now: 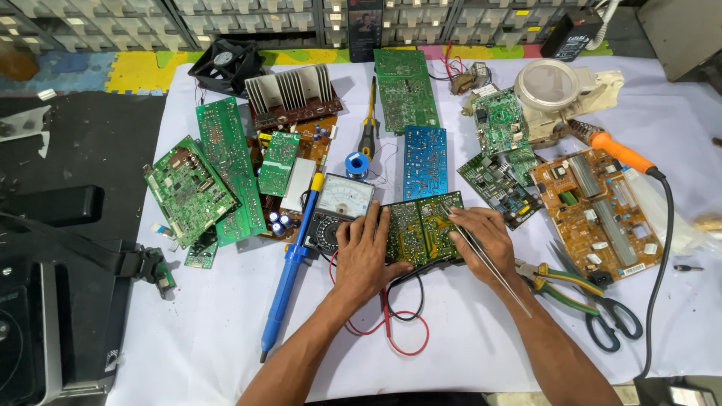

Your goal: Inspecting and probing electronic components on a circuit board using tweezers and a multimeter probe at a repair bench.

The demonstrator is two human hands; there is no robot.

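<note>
My left hand (366, 252) lies flat holding the green circuit board (421, 225) down, my right hand (481, 237) pinching tweezers (489, 263) angled onto its right half

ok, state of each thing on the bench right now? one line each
left hand: flat on the green circuit board, pressing it down
right hand: holds tweezers, tips on the board
analog multimeter: face up, red and black leads coiled loose
blue desoldering pump: lying idle
orange soldering iron: lying on the cloth, unheld
pliers: lying closed
solder spool: upright
</note>
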